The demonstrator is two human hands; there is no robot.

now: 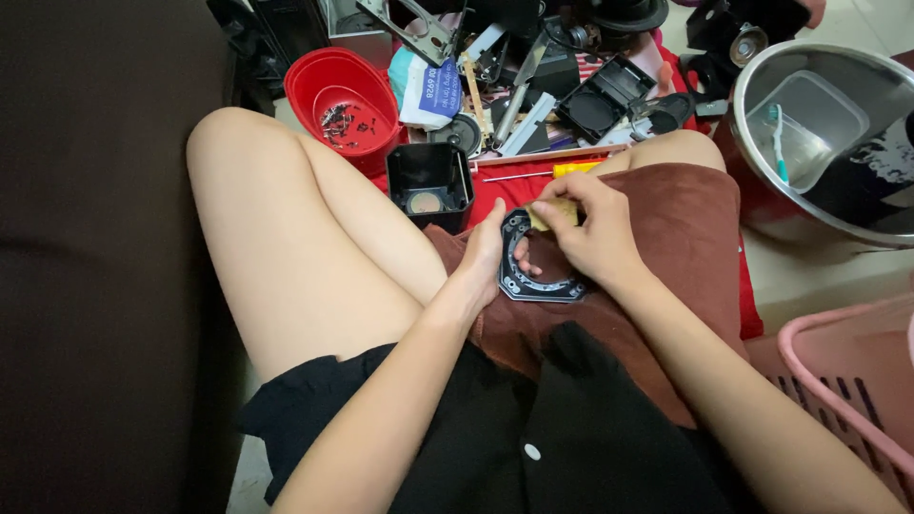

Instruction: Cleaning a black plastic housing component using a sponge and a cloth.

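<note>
Floor space in front of the seated person is crowded with dismantled black plastic and metal parts lying on a red cloth (495,190). On the lap, a brown towel (685,238) covers the right thigh. A dark ring-shaped part (533,282) rests on this towel, near the knee. The left hand (486,252) grips the ring's left edge, thumb on top and fingers curled around the rim. The right hand (590,228) is closed on a small yellowish pad (552,215), pressing it against the upper part of the ring. Both hands are therefore close together, each clamped on its own item, and meet at the ring. Just beyond the hands, a square black housing (430,183) stands open side up, with a round insert visible at its bottom. A yellow-handled screwdriver (547,172) lies beside it on the red cloth. A red tub (319,81) farther left contains a scatter of small dark screws (343,119). At upper right, a steel basin (762,105) holds a clear plastic container (809,124) and a toothbrush (778,138). A pink basket (847,371) occupies the lower right corner.
</note>
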